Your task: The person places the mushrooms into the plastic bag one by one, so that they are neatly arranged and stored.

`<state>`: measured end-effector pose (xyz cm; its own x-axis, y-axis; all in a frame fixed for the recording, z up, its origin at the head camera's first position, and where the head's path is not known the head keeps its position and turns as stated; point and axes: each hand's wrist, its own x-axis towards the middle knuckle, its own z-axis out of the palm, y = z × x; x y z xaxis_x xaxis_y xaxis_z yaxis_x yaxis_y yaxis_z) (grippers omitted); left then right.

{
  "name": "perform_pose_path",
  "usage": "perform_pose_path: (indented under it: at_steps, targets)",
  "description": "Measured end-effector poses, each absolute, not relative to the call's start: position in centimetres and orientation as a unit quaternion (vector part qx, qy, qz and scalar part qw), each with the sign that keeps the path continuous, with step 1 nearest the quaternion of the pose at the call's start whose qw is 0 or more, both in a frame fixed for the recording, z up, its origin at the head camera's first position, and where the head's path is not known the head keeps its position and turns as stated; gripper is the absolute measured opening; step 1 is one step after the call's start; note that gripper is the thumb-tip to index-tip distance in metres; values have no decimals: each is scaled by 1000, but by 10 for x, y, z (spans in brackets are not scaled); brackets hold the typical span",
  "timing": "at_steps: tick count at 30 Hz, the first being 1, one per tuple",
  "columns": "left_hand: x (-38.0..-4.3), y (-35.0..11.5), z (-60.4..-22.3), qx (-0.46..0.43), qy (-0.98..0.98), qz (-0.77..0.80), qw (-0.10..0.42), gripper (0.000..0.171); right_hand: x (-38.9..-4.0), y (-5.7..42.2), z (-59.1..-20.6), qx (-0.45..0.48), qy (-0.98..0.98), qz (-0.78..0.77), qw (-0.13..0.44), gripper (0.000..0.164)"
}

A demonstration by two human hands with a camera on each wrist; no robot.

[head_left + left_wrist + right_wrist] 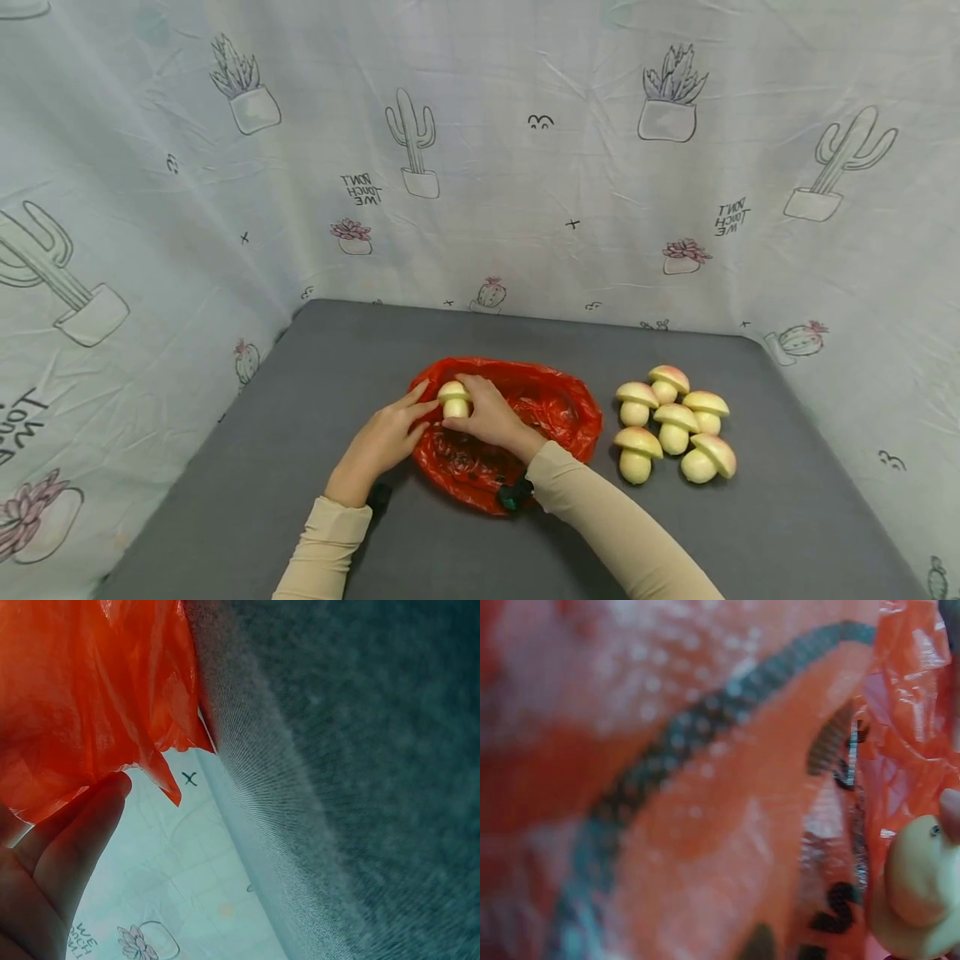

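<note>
A red plastic bag (577, 408) lies open on the table. My left hand (382, 442) is at its left rim and holds the edge; in the left wrist view, fingers (79, 836) lie along the red plastic. Over the left part of the opening, my right hand (491, 412) grips a toy mushroom (455, 402) with a pale stem and yellowish cap. The mushroom stands upright, close to the left fingertips. The right wrist view shows that mushroom (915, 885) at its right edge, with the bag's dark-printed plastic (705, 787) filling most of the rest.
Several more mushrooms (675, 427) with yellow and pinkish caps sit in a group to the right of the bag. They stand on the dark grey table (345, 350). A pale cloth (495, 192) printed with cacti hangs behind and along the sides.
</note>
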<state>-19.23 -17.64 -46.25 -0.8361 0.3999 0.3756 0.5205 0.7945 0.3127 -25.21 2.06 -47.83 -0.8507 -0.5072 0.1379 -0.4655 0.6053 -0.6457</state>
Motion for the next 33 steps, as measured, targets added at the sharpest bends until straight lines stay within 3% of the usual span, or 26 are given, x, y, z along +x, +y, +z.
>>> perform_pose_path:
  at_steps: [15,25,33]
  targets:
    - [-191,-175,-464,-250,-936,-196,153,36,-251,14,-493,-302,890,-340,16,88]
    - [-194,-172,-467,-250,-933,-200,163,35,-253,19,-491,-306,892,-330,40,92]
    - [-193,-173,-466,-251,-935,-192,158,36,-250,24,-488,-292,889,-352,26,91]
